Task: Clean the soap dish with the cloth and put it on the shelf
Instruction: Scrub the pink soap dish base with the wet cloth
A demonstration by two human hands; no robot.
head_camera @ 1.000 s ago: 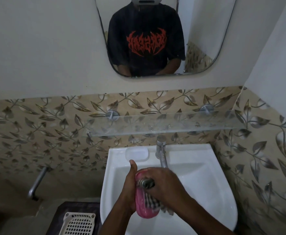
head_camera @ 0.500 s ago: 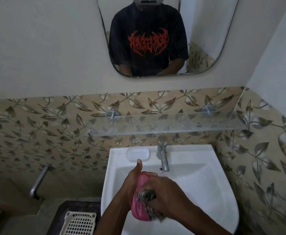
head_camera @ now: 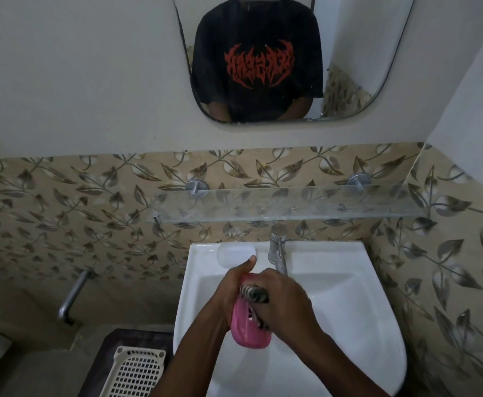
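Fingers of the left hand (head_camera: 230, 290) curl round the far side of the pink soap dish (head_camera: 246, 333), with the thumb raised clear above its upper end. This grasp stands the dish on edge over the bowl of the sink (head_camera: 335, 250), probably so that drips and loosened dirt fall into the basin. Fingers of the right hand (head_camera: 284, 305) are clenched on the striped cloth (head_camera: 253, 293), which is bunched into a wad and pressed against the open face of the dish; a tight wad likely gives firm rubbing pressure.

The dish is held in the air just below the tap (head_camera: 277, 247), well apart from the glass shelf (head_camera: 292, 207) on the wall above. Wiping is the step in hand; placement is not yet done.

Not visible:
- left fingertips, behind the dish
- the dish's upper part, covered by both hands
- most of the cloth, under the right palm
- how clean the dish is, owing to dim light
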